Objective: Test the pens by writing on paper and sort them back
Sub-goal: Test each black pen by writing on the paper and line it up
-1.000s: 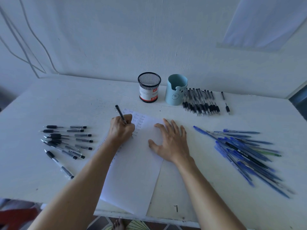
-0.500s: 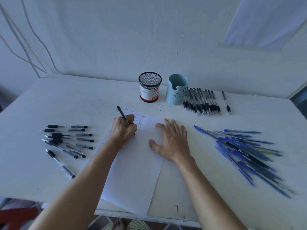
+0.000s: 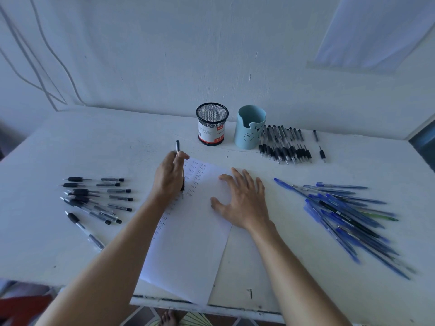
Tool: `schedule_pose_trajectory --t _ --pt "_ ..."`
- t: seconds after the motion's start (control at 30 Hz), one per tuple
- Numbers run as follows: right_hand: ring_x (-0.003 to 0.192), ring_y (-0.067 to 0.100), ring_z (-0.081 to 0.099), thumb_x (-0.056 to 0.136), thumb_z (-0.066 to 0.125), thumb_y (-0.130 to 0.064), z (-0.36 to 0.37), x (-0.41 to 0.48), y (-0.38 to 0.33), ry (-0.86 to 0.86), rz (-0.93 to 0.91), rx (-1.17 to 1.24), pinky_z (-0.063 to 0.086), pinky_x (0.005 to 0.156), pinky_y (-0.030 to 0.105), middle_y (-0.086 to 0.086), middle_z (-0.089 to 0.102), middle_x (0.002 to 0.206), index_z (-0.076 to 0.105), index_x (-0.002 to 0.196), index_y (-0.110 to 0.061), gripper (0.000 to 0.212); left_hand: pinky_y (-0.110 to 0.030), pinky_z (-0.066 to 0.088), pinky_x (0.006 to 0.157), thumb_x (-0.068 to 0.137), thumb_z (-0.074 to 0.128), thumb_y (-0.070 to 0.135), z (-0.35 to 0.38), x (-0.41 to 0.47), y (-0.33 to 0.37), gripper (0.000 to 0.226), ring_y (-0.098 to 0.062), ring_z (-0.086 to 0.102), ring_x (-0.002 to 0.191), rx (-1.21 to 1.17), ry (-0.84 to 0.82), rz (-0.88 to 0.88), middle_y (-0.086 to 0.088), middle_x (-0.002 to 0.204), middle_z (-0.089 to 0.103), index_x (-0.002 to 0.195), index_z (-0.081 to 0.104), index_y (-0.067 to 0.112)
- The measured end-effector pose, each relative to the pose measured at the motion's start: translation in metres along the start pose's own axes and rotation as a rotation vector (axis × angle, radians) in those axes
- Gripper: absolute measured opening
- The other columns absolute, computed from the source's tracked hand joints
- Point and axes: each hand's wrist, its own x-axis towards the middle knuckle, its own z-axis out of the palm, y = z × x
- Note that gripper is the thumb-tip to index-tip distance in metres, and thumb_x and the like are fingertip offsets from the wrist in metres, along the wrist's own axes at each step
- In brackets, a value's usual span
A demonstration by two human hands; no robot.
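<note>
The left hand point(image 3: 168, 176) grips a black pen point(image 3: 177, 147), thumb and fingers curled round its barrel. The pen's long axis runs nearly straight away from the person. Its back end sticks out beyond the knuckles toward the far side of the bench point(image 3: 47, 243), and its tip points back toward the person and down at the paper point(image 3: 188, 243), beside a column of handwritten "Test" words. Whether the tip touches the sheet cannot be told. The right hand point(image 3: 242, 201) lies flat on the paper just to the right of the left hand, apart from it, fingers straight and spread and holding nothing. The sheet lies under both hands, its long axis slanting from the left hand down to the near edge of the bench. To the left of the left hand lies a group of black pens point(image 3: 94, 198), mostly crosswise with their tips pointing left. To the right of the right hand is a loose heap of blue pens point(image 3: 348, 215), fanned out and slanting toward the near right. Beyond the hands stand a black mesh cup point(image 3: 211, 127) and a pale blue cup point(image 3: 250, 128), upright and near each other. Just right of the blue cup is a row of black pens point(image 3: 284, 147) lying side by side, their grip ends toward the person.
</note>
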Motion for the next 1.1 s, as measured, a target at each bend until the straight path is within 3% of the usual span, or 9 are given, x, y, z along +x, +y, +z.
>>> schedule_pose_trajectory --t 0.13,0.3,0.43,0.63,0.77,0.87,0.97,1.03,1.1 --pt "0.152 0.021 0.007 0.083 0.048 -0.067 -0.001 0.0 0.0 -0.008 0.0 -0.001 0.003 0.121 0.051 -0.005 0.018 0.164 0.034 0.14 -0.042 0.065 -0.033 0.037 0.054 0.106 0.031 0.047 0.001 -0.001 0.003 0.036 -0.017 0.047 0.045 0.001 -0.04 0.041 -0.003 0.05 0.05 0.092 0.061 0.032" --pt "0.152 0.021 0.007 0.083 0.048 -0.068 -0.001 0.0 -0.001 -0.009 0.002 -0.009 0.002 0.121 0.051 -0.005 0.017 0.164 0.033 0.14 -0.042 0.064 -0.028 0.035 0.057 0.103 0.052 0.037 0.0 -0.002 0.009 0.029 -0.017 0.041 0.052 -0.195 -0.104 -0.024 0.004 0.05 0.045 0.095 0.069 0.015" --pt "0.152 0.021 0.006 0.084 0.047 -0.068 -0.002 0.0 -0.001 -0.015 -0.002 -0.011 0.001 0.121 0.051 -0.005 0.016 0.164 0.032 0.141 -0.041 0.065 -0.02 0.028 0.043 0.103 0.045 0.043 -0.003 -0.004 0.018 0.045 -0.009 0.03 0.041 -0.32 -0.085 -0.066 -0.003 0.054 0.035 0.089 0.067 0.007" --pt "0.152 0.023 0.008 0.083 0.046 -0.068 -0.001 0.0 0.0 -0.01 -0.01 -0.021 0.003 0.121 0.052 -0.003 0.018 0.164 0.033 0.139 -0.041 0.064 -0.021 0.024 0.043 0.103 0.05 0.041 -0.01 -0.006 0.023 0.043 -0.014 0.026 0.043 -0.273 -0.119 -0.093 -0.004 0.05 0.031 0.089 0.073 0.006" --pt "0.152 0.022 0.007 0.083 0.045 -0.069 -0.001 0.0 -0.001 -0.016 -0.006 -0.029 0.003 0.121 0.052 -0.003 0.017 0.164 0.032 0.139 -0.041 0.064 -0.023 0.031 0.049 0.101 0.056 0.036 -0.009 -0.006 0.024 0.035 -0.016 0.031 0.043 -0.1 -0.152 -0.077 -0.003 0.048 0.036 0.086 0.076 0.012" --pt "0.152 0.021 0.005 0.084 0.045 -0.07 -0.002 -0.001 -0.001 -0.024 -0.005 -0.027 0.002 0.121 0.052 -0.004 0.015 0.165 0.031 0.141 -0.042 0.064 -0.028 0.035 0.054 0.099 0.056 0.04 0.001 0.0 0.022 0.033 -0.02 0.046 0.053 0.225 -0.15 -0.035 0.004 0.048 0.045 0.086 0.075 0.018" --pt "0.153 0.021 0.005 0.082 0.038 -0.073 -0.003 -0.001 0.0 -0.042 -0.007 -0.022 0.001 0.121 0.051 -0.006 0.013 0.165 0.03 0.143 -0.043 0.068 -0.032 0.04 0.058 0.097 0.051 0.043 0.015 0.001 0.024 0.025 -0.026 0.058 0.074 0.609 -0.236 0.021 0.0 0.072 0.062 0.104 0.066 0.024" --pt "0.152 0.021 0.005 0.074 0.024 -0.077 -0.003 -0.001 0.0 -0.037 -0.006 -0.021 0.002 0.122 0.051 -0.007 0.014 0.165 0.03 0.143 -0.044 0.076 -0.033 0.039 0.06 0.096 0.05 0.042 0.024 -0.001 0.026 0.03 -0.029 0.058 0.082 0.765 -0.293 0.023 -0.004 0.087 0.06 0.12 0.055 0.026" --pt "0.152 0.02 0.006 0.071 0.015 -0.076 -0.003 -0.001 0.0 -0.03 -0.004 -0.018 0.001 0.121 0.05 -0.007 0.014 0.165 0.031 0.144 -0.044 0.081 -0.033 0.038 0.061 0.097 0.049 0.044 0.028 -0.003 0.028 0.033 -0.03 0.057 0.082 0.833 -0.313 0.039 -0.004 0.088 0.056 0.124 0.049 0.025"
